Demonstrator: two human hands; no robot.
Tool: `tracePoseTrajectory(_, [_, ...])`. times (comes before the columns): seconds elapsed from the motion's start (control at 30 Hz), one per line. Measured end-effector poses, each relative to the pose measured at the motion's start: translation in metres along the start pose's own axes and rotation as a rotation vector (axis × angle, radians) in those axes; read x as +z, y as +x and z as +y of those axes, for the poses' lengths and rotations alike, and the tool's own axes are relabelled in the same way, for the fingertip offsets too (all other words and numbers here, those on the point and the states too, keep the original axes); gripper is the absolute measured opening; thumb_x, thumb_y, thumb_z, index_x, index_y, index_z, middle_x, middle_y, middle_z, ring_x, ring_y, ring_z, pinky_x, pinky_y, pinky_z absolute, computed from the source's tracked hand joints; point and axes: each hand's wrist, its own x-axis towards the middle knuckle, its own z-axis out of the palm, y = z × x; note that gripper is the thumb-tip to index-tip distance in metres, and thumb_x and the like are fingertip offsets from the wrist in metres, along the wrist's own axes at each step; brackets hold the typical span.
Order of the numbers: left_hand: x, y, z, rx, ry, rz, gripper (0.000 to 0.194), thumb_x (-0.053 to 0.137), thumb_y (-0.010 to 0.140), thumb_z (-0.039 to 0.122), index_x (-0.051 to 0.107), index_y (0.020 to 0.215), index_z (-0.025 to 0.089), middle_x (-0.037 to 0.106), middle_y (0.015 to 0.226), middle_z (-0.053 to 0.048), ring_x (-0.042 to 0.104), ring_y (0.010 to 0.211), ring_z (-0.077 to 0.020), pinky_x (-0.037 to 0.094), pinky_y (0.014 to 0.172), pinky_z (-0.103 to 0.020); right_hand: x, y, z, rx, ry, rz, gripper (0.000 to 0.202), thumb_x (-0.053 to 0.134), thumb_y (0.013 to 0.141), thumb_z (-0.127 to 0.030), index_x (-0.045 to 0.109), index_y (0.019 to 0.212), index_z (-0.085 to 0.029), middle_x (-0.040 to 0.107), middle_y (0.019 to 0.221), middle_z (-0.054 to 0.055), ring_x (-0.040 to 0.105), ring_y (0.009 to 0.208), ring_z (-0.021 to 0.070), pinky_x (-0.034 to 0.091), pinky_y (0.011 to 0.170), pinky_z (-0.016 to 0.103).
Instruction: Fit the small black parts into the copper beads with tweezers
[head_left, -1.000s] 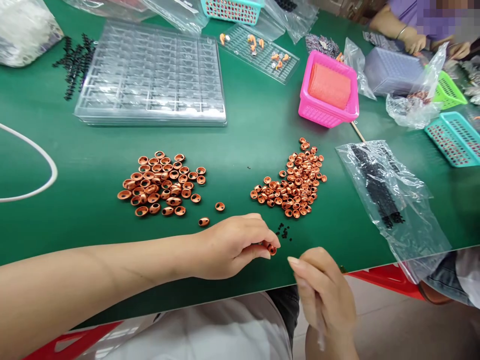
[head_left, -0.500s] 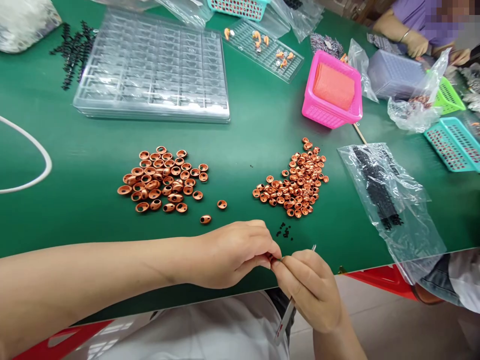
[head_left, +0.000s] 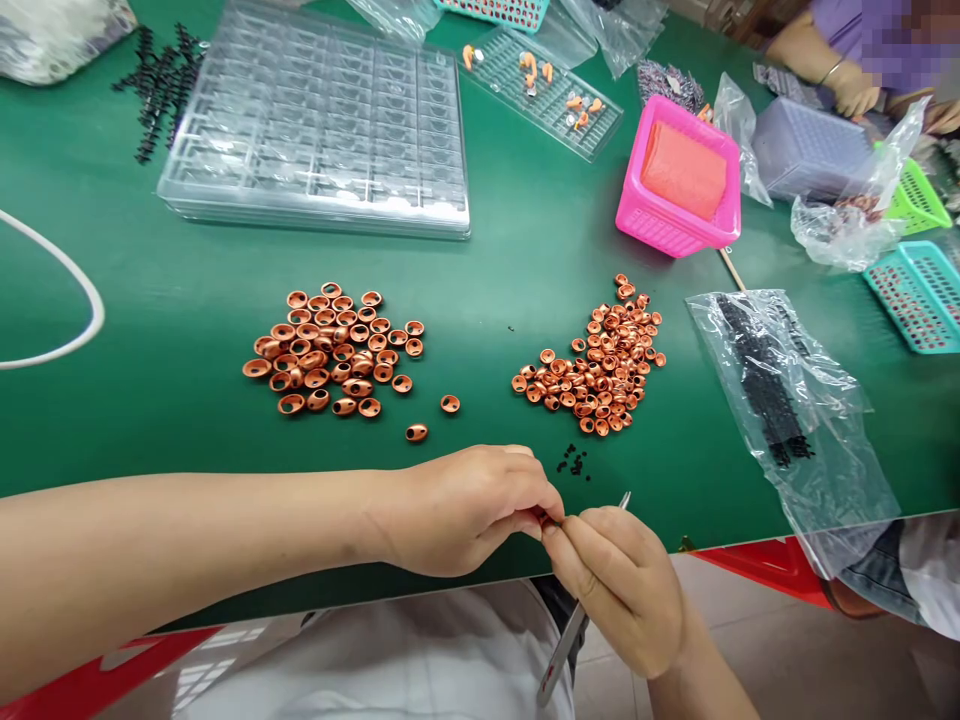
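Note:
Between its thumb and fingers, my left hand point(head_left: 480, 510) pinches a small copper-coloured piece point(head_left: 546, 519) near the table's front edge. My right hand point(head_left: 626, 585) meets it there with closed fingertips and also holds metal tweezers point(head_left: 562, 655), which cross under the palm. Tiny black bits point(head_left: 575, 462) lie just beyond my hands. A pile of larger copper-coloured pieces point(head_left: 330, 350) is at the left, with two loose ones nearer my left hand. Smaller copper-coloured pieces point(head_left: 607, 370) form another pile at the right.
Stacked clear trays point(head_left: 315, 130) stand at the back left. A pink basket point(head_left: 675, 235) holds an orange-red block. To the right lie a plastic bag point(head_left: 847, 450) with black strips and a turquoise basket point(head_left: 919, 300). Another person's hand point(head_left: 855, 90) is at the far right.
The view has shifted slightly, so the back items sit a little further right. Both my hands stay together at the small piece; the tweezers' rear end has swung slightly left.

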Motion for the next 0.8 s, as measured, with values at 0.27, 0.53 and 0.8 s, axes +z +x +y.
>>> tracePoseTrajectory(0.27, [0.002, 0.0, -0.002, -0.018, -0.011, 0.019, 0.018, 0.045, 0.094, 0.009, 0.061, 0.098, 0.015, 0.067, 0.086, -0.007, 0.059, 0.083, -0.017, 0.049, 0.078, -0.027, -0.002, 0.008, 0.0, -0.019, -0.058, -0.059, 0.032, 0.034, 0.096, -0.011, 0.059, 0.115, -0.009, 0.062, 0.08, 0.008, 0.046, 0.067, 0.0176, 0.038, 0.055, 0.032])
tracePoseTrajectory(0.53, [0.0, 0.003, 0.0, -0.072, -0.056, 0.025, 0.018, 0.048, 0.091, 0.007, 0.063, 0.095, 0.015, 0.065, 0.085, -0.006, 0.059, 0.083, -0.0156, 0.049, 0.076, -0.024, 0.008, 0.009, 0.003, -0.003, -0.132, 0.148, 0.013, 0.057, 0.09, -0.009, 0.062, 0.1, -0.015, 0.063, 0.082, 0.005, 0.05, 0.068, 0.0142, 0.042, 0.059, 0.03])
tracePoseTrajectory(0.8, [-0.013, 0.006, 0.006, -0.252, -0.293, -0.005, 0.014, 0.053, 0.092, 0.013, 0.065, 0.099, 0.015, 0.069, 0.094, -0.005, 0.063, 0.083, -0.0129, 0.051, 0.077, -0.022, 0.009, -0.004, -0.007, 0.272, 0.05, 0.61, 0.039, 0.063, 0.083, -0.001, 0.056, 0.114, -0.023, 0.063, 0.089, 0.003, 0.062, 0.076, 0.0159, 0.051, 0.063, 0.032])
